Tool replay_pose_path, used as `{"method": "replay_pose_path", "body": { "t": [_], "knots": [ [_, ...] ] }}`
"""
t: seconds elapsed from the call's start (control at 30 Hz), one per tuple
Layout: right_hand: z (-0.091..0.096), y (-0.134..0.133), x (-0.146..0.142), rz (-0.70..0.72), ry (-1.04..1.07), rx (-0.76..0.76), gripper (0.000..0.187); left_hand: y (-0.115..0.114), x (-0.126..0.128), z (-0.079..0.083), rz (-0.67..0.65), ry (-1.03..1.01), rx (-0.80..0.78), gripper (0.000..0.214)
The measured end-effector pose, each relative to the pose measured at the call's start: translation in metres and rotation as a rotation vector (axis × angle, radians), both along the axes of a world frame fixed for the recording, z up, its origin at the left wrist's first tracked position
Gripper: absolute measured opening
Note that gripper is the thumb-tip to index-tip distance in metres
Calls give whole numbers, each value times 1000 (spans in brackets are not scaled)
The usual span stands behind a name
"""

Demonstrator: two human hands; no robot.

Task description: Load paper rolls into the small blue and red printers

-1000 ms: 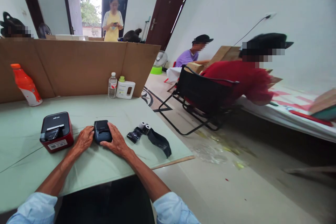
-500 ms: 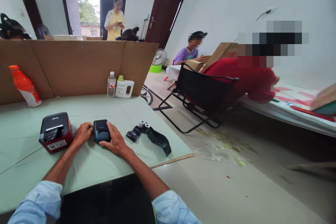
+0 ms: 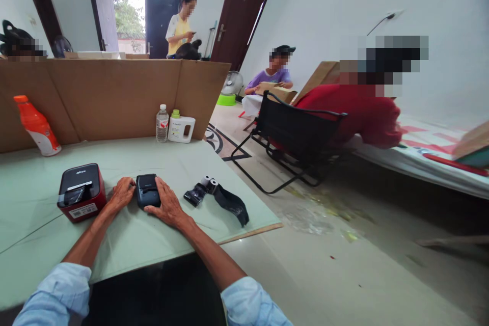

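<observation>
A small black label printer (image 3: 147,189) lies on the pale green table (image 3: 34,183). My left hand (image 3: 121,194) presses against its left side with curled fingers. My right hand (image 3: 167,206) wraps around its right side and front. A larger red and black printer (image 3: 81,197) stands just left of my left hand. To the right of my right hand lie two small paper rolls with a black strap (image 3: 219,197).
A cardboard screen (image 3: 114,97) lines the table's far edge, with an orange bottle (image 3: 36,125), a water bottle (image 3: 162,123) and a white jug (image 3: 181,128) before it. A black folding chair (image 3: 294,137) and several people are on the right and behind.
My hands stay on the small black printer with barely any shift. The standing person in yellow has walked to the right past the doorway.
</observation>
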State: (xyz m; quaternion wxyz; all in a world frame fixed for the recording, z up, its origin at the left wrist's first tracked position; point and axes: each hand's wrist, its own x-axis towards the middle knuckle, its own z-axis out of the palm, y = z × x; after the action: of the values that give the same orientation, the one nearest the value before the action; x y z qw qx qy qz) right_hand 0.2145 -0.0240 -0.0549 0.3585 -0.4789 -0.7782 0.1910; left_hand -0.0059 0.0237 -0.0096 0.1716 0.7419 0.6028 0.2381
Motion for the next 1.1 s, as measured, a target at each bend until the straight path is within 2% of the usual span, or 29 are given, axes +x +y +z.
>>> {"method": "replay_pose_path", "body": {
  "t": [0.33, 0.63, 1.1],
  "knots": [
    [14, -6, 0, -6, -69, -97, 114, -9, 8, 6, 18, 77, -3, 13],
    [20, -10, 0, -12, -87, -96, 113, -12, 11, 6, 25, 125, 0, 14],
    [18, -11, 1, -10, -67, -102, 112, -20, 15, 4, 6, 138, 2, 14]
  ]
}}
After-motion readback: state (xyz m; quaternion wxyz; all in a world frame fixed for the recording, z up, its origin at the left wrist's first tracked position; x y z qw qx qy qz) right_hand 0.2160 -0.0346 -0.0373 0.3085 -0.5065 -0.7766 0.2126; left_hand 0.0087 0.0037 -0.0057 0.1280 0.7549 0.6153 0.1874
